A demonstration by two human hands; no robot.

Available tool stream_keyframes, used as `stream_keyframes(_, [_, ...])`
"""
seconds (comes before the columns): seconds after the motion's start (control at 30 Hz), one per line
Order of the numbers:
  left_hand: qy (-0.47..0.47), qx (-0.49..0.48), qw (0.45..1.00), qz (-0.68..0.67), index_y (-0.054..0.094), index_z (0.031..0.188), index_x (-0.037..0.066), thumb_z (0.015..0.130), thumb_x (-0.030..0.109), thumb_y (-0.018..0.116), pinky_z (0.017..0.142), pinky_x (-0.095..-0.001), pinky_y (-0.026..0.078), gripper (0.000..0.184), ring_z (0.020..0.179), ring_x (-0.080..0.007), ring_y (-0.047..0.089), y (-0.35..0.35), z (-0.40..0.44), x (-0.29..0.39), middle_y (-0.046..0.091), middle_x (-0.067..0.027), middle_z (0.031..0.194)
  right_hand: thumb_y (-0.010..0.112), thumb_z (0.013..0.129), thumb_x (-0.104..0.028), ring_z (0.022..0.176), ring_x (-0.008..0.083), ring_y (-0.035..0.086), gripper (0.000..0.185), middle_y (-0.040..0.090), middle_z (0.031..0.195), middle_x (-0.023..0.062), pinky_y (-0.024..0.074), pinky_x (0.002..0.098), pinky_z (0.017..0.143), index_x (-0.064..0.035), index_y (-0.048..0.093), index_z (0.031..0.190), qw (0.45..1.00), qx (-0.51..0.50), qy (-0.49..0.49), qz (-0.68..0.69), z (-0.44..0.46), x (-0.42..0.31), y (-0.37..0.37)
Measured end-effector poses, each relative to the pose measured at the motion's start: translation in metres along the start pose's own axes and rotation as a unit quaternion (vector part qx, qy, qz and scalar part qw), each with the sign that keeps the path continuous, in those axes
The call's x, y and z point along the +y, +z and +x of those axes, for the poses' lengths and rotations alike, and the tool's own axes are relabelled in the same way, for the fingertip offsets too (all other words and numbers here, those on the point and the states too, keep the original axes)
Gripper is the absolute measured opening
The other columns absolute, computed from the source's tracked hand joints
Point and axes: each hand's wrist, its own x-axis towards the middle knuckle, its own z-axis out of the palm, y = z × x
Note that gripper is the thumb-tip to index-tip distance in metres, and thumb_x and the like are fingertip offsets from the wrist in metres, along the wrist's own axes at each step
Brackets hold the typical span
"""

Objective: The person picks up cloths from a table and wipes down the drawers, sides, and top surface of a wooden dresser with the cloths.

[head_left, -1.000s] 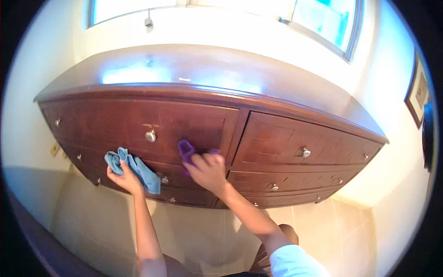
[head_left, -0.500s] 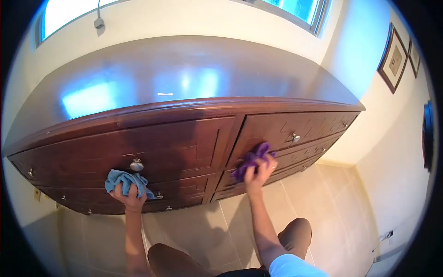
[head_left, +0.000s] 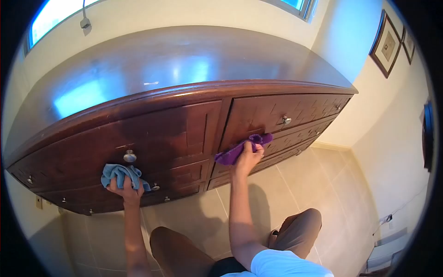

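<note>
A dark brown wooden dresser (head_left: 170, 131) with round metal knobs fills the middle of the view. My left hand (head_left: 127, 190) grips a crumpled blue cloth (head_left: 121, 174) against the left drawer fronts, just below a knob (head_left: 129, 156). Farther right, my right hand (head_left: 248, 158) has its fingers closed on a purple cloth (head_left: 230, 154). That cloth lies spread along the upper right drawer front, below and left of another knob (head_left: 286, 120). My fingers and the bunched folds hide part of each cloth.
The dresser's glossy top (head_left: 221, 55) reflects window light and bears a small white mark or item (head_left: 151, 83). Framed pictures (head_left: 386, 44) hang on the right wall. A cable (head_left: 85, 22) dangles at the back left. Pale floor tiles (head_left: 295, 184) lie below my knees.
My right hand has shifted left and slightly up with the purple cloth, which now looks more spread out. My left hand stays below the same knob. The whole view has moved slightly.
</note>
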Motion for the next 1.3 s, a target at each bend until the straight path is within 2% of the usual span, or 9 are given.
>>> stream_keyframes(0.2, [-0.014, 0.028, 0.998, 0.051, 0.055, 0.098, 0.014, 0.068, 0.03, 0.062, 0.081, -0.0473, 0.028, 0.035, 0.101, -0.0321, 0.037, 0.005, -0.011, 0.0, 0.04, -0.0137, 0.111, 0.055, 0.075, -0.002, 0.093, 0.0186, 0.039, 0.024, 0.038, 0.098, 0.0091, 0.033, 0.0324, 0.086, -0.0047, 0.041, 0.094, 0.972, -0.134, -0.114, -0.153, -0.078, 0.034, -0.003])
stream_keyframes(0.37, [0.081, -0.086, 0.993, 0.012, 0.054, 0.099, 0.012, 0.067, 0.027, 0.061, 0.081, -0.0537, 0.033, 0.036, 0.108, -0.0382, 0.039, -0.025, 0.015, -0.024, 0.039, -0.0178, 0.116, 0.071, 0.063, -0.01, 0.094, 0.029, 0.043, 0.024, 0.052, 0.101, 0.0128, 0.034, 0.0405, 0.082, -0.0093, 0.061, 0.085, 0.746, -0.346, -0.483, -0.301, -0.072, 0.02, -0.01])
stream_keyframes(0.6, [-0.289, 0.038, 0.943, 0.16, 0.047, 0.116, -0.002, 0.081, 0.01, 0.058, 0.095, -0.0478, 0.029, 0.039, 0.113, -0.0393, 0.037, -0.072, -0.013, -0.126, 0.038, -0.0241, 0.12, 0.061, 0.072, -0.023, 0.088, 0.0223, 0.047, 0.015, 0.051, 0.096, 0.0013, 0.0355, 0.0415, 0.067, -0.0145, 0.061, 0.084, 0.608, -0.487, -0.575, -0.249, -0.184, 0.026, 0.078])
stream_keyframes(0.8, [-0.421, 0.094, 0.902, 0.032, 0.044, 0.113, -0.007, 0.087, 0.019, 0.057, 0.098, -0.0431, 0.028, 0.04, 0.11, -0.0333, 0.042, -0.058, 0.003, -0.073, 0.044, -0.02, 0.114, 0.07, 0.059, -0.017, 0.081, 0.0266, 0.053, 0.023, 0.057, 0.096, 0.0055, 0.0347, 0.043, 0.071, -0.0155, 0.063, 0.081, 0.682, -0.443, -0.435, -0.386, -0.128, 0.013, 0.035])
stream_keyframes(0.93, [-0.149, -0.105, 0.982, -0.04, 0.06, 0.098, 0.019, 0.054, 0.035, 0.071, 0.084, -0.0498, 0.033, 0.049, 0.103, -0.0348, 0.045, -0.037, -0.007, 0.006, 0.051, -0.0151, 0.105, 0.062, 0.067, -0.01, 0.088, 0.0328, 0.047, 0.016, 0.053, 0.093, 0.0169, 0.0355, 0.0426, 0.078, -0.0061, 0.059, 0.082, 0.721, -0.32, -0.533, -0.306, -0.059, 0.013, 0.0])
stream_keyframes(1.13, [0.008, 0.01, 0.999, 0.042, 0.059, 0.083, 0.028, 0.069, 0.038, 0.065, 0.077, -0.0496, 0.037, 0.018, 0.098, -0.0301, 0.048, -0.033, -0.003, -0.047, 0.051, -0.0063, 0.122, 0.049, 0.076, -0.007, 0.099, 0.0369, 0.041, 0.027, 0.039, 0.105, 0.0217, 0.0328, 0.0465, 0.086, -0.0025, 0.047, 0.103, 0.718, -0.362, -0.524, -0.279, -0.044, 0.052, -0.012])
stream_keyframes(1.23, [-0.155, 0.057, 0.984, 0.071, 0.054, 0.087, 0.003, 0.071, 0.025, 0.063, 0.079, -0.0544, 0.036, 0.029, 0.095, -0.0374, 0.048, -0.064, -0.023, -0.14, 0.053, -0.0163, 0.099, 0.045, 0.078, -0.005, 0.098, 0.0348, 0.038, 0.028, 0.038, 0.103, 0.0201, 0.0293, 0.0469, 0.088, -0.0038, 0.045, 0.106, 0.709, -0.362, -0.54, -0.272, -0.043, 0.057, -0.011])
stream_keyframes(1.27, [-0.431, 0.129, 0.889, -0.087, 0.051, 0.102, -0.008, 0.078, 0.023, 0.057, 0.092, -0.0499, 0.032, 0.04, 0.11, -0.0404, 0.042, -0.077, -0.014, -0.149, 0.047, -0.0241, 0.114, 0.045, 0.078, -0.005, 0.099, 0.0344, 0.038, 0.028, 0.038, 0.103, 0.0197, 0.0291, 0.0464, 0.088, -0.0045, 0.045, 0.106, 0.703, -0.362, -0.552, -0.263, -0.039, 0.061, -0.011])
stream_keyframes(1.3, [-0.385, 0.114, 0.91, 0.101, 0.043, 0.122, -0.009, 0.087, 0.026, 0.049, 0.103, -0.0428, 0.024, 0.05, 0.123, -0.0412, 0.031, -0.075, -0.049, -0.189, 0.035, -0.0306, 0.128, 0.045, 0.079, -0.006, 0.099, 0.0341, 0.038, 0.027, 0.038, 0.103, 0.0193, 0.0289, 0.046, 0.088, -0.0052, 0.046, 0.106, 0.697, -0.361, -0.564, -0.255, -0.038, 0.064, -0.01])
